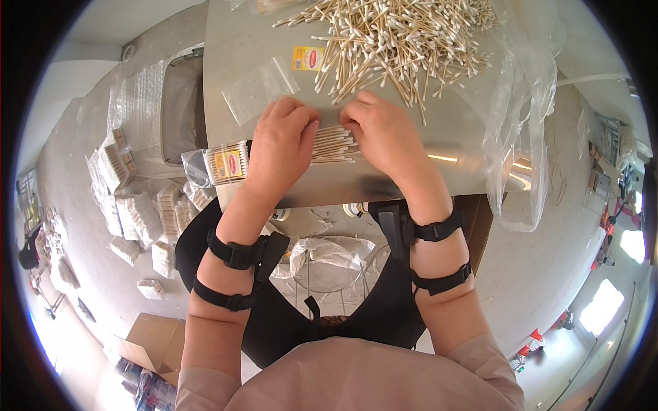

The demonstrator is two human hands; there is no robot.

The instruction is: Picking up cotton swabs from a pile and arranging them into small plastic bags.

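Between my hands, a flat row of wooden cotton swabs [333, 144] with white tips lies along the near edge of the metal table. My left hand [282, 137] has its fingers curled over the row's left end, pinching there; its palm hides part of the swabs. At the right end, my right hand [381, 130] holds the swab tips with bent fingers. A clear packet of cotton swabs [227, 163] with a yellow-and-red label sits just left of my left hand. Beyond it lies a flat clear plastic bag [259, 89].
A large heap of loose cotton swabs [404, 44] covers the table's far side, with a yellow card [308, 58] beside it. Crumpled clear plastic [517, 123] hangs over the right edge. Packed bundles [140, 218] lie on the floor at left, near an open cardboard box [152, 340].
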